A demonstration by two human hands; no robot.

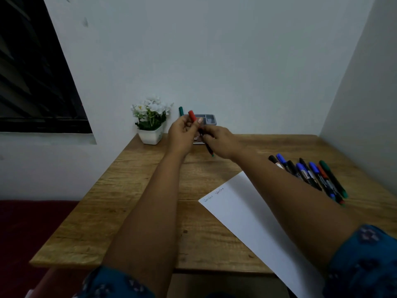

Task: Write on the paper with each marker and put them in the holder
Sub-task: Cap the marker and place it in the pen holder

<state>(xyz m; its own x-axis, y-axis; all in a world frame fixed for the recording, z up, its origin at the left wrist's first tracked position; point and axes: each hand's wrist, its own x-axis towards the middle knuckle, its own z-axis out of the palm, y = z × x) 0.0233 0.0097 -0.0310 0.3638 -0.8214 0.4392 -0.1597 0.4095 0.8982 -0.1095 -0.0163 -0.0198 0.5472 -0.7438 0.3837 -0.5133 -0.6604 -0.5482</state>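
The white paper (253, 222) lies nearest, angled across the wooden table (129, 201) and overhanging its near edge; two short handwritten words sit at the sheet's far left corner. Both forearms cross above the paper, each ending in a blue patterned sleeve (365, 265) at the bottom of the view. To the right of the paper and a little farther back, a row of markers (311, 175) lies side by side on the table, with black, blue, red and green caps. Beyond the paper's far corner the two hands meet above the table. The right hand (221, 143) grips the dark barrel of a red marker (206, 143), whose lower end points down toward the table. The left hand (182, 134) pinches the red cap (192, 116) at the marker's upper end. Just behind the hands, against the wall, stands a grey holder (207, 119), with a green marker (181, 111) upright at its left side. Left of the holder sits a white pot of white flowers (150, 121).
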